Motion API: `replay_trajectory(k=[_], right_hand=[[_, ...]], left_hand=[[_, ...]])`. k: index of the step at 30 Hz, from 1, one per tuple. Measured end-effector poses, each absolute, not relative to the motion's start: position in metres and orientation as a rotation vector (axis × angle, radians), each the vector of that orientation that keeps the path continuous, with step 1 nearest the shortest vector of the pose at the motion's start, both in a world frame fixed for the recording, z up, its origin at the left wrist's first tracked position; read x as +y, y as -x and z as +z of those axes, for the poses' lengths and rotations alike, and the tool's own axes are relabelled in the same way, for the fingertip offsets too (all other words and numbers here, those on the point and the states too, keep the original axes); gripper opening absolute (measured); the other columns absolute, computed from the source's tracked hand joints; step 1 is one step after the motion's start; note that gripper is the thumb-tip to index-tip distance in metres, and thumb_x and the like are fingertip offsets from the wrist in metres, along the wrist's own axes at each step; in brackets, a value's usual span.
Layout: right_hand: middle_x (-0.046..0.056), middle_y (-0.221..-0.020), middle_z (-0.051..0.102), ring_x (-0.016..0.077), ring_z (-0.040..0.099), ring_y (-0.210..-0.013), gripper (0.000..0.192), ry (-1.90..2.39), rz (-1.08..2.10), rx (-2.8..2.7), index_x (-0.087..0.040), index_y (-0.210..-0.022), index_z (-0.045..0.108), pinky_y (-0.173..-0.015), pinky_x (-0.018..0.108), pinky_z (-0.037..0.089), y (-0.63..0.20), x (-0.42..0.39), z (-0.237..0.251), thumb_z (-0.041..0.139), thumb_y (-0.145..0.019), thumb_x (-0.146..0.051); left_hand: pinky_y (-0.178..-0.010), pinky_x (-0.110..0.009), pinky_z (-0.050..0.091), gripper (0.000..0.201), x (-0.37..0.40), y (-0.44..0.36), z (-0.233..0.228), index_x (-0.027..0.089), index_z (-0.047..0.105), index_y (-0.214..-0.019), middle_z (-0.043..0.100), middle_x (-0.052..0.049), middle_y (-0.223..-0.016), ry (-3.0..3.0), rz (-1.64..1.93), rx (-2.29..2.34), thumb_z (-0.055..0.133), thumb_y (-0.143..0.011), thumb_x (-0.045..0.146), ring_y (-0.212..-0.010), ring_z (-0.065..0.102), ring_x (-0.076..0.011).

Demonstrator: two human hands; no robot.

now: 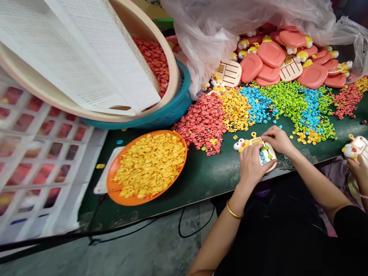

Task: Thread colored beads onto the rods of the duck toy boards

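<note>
At the table's front edge I have a cream toy panel [273, 148] with a yellow duck-like head, bulging white eyes and a small loop on top. Blue and green little pieces sit in its slots. My left hand [250, 165], with a gold bangle on the wrist, grips the panel from the near side, fingers closed over its face. Over the panel's far edge, my right hand [278, 140] has its fingertips pinched together; whatever is between them is hidden. Beyond my hands lie heaps of small pieces: red [202, 120], yellow [236, 108], blue [255, 103] and green [287, 100].
An orange dish [110, 188] of yellow pieces stands left. Behind it, a beige basin [172, 73] of red pieces sits in a teal one [185, 86], with a sheet of cardboard on top. Pink-backed toys [271, 53] pile up under plastic. A co-worker's hand [359, 168] holds another toy.
</note>
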State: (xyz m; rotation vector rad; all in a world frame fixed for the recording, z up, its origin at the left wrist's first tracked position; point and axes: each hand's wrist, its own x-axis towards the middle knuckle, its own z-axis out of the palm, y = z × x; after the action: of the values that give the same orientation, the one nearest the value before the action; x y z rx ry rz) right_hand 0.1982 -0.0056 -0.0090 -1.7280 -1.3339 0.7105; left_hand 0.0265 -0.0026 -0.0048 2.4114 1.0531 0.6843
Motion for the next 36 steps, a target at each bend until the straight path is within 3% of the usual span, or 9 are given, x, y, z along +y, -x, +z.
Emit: replay_trajectory(k=[7,12,14,18,21,23,26,30,36], right_hand=[[0.008,-0.099,0.059,0.0209,0.056,-0.097,0.027,1.718,0.45,-1.631,-0.025,-0.105,0.078,-0.086,0.034,0.048,-0.197,-0.037,-0.006,0.053,-0.096,-0.028],[0.011,-0.101,0.063,0.0254,0.057,-0.098,0.025,1.943,0.264,-1.474,-0.023,-0.104,0.077,-0.091,0.041,0.048,-0.237,-0.069,0.001,0.054,-0.095,-0.027],[0.013,-0.097,0.064,0.0282,0.055,-0.099,0.027,2.069,0.208,-1.429,-0.022,-0.099,0.078,-0.092,0.044,0.047,-0.25,-0.073,-0.002,0.051,-0.094,-0.023],[0.012,-0.093,0.066,0.027,0.057,-0.097,0.026,2.01,0.341,-1.369,-0.021,-0.089,0.075,-0.093,0.043,0.047,-0.251,-0.071,-0.002,0.049,-0.093,-0.023],[0.007,-0.091,0.068,0.0219,0.06,-0.088,0.02,1.736,0.654,-1.139,-0.021,-0.093,0.07,-0.084,0.037,0.051,-0.224,-0.073,0.011,0.057,-0.091,-0.036],[0.005,-0.089,0.067,0.0192,0.061,-0.083,0.024,1.522,0.879,-1.028,-0.022,-0.094,0.069,-0.078,0.033,0.052,-0.201,-0.077,0.022,0.061,-0.09,-0.044],[0.004,-0.088,0.065,0.0184,0.062,-0.084,0.023,1.375,0.909,-1.01,-0.023,-0.091,0.07,-0.077,0.032,0.053,-0.173,-0.085,0.035,0.062,-0.09,-0.044],[0.006,-0.09,0.062,0.02,0.061,-0.089,0.019,1.521,0.605,-1.171,-0.027,-0.095,0.076,-0.08,0.035,0.052,-0.164,-0.089,0.039,0.06,-0.092,-0.038],[0.005,-0.09,0.062,0.019,0.061,-0.085,0.022,1.541,0.489,-1.432,-0.03,-0.105,0.077,-0.077,0.034,0.053,-0.178,-0.081,0.032,0.058,-0.095,-0.035]], left_hand=[[-0.106,-0.04,0.039,0.061,0.002,-0.02,-0.011,0.021,0.053,-0.135,0.066,-0.009,-0.127,-2.403,0.817,0.882,0.073,-0.084,0.045,-0.122,0.058,-0.027],[-0.107,-0.049,0.04,0.088,0.008,-0.021,-0.003,0.021,0.052,-0.14,0.057,-0.015,-0.14,-2.475,0.595,0.897,0.082,-0.067,0.059,-0.132,0.049,-0.036],[-0.11,-0.052,0.037,0.083,0.011,-0.022,0.0,0.023,0.055,-0.139,0.053,-0.014,-0.146,-2.534,0.495,0.823,0.081,-0.069,0.06,-0.137,0.044,-0.0369],[-0.118,-0.059,0.026,0.057,0.009,-0.021,0.005,0.027,0.057,-0.137,0.059,-0.01,-0.142,-2.557,0.442,0.658,0.069,-0.086,0.048,-0.139,0.046,-0.0329],[-0.12,-0.064,0.019,0.058,-0.007,-0.019,0.015,0.023,0.056,-0.138,0.061,-0.013,-0.139,-2.416,0.62,0.644,0.067,-0.088,0.049,-0.138,0.049,-0.0338],[-0.115,-0.056,0.035,0.049,-0.02,-0.019,0.025,0.021,0.063,-0.129,0.066,-0.013,-0.132,-2.147,0.777,0.751,0.062,-0.091,0.052,-0.129,0.058,-0.031],[-0.086,-0.036,0.057,0.035,-0.034,-0.025,0.039,0.019,0.071,-0.102,0.075,-0.008,-0.101,-1.597,0.822,0.915,0.055,-0.095,0.05,-0.094,0.072,-0.0214],[-0.067,-0.026,0.056,0.035,-0.035,-0.034,0.045,0.017,0.069,-0.083,0.071,-0.002,-0.075,-1.168,0.763,0.941,0.07,-0.082,0.052,-0.07,0.068,-0.0152],[-0.054,-0.022,0.045,0.041,-0.024,-0.033,0.041,0.015,0.072,-0.083,0.062,0.0,-0.063,-1.159,0.729,0.979,0.07,-0.08,0.056,-0.056,0.056,-0.0112]])
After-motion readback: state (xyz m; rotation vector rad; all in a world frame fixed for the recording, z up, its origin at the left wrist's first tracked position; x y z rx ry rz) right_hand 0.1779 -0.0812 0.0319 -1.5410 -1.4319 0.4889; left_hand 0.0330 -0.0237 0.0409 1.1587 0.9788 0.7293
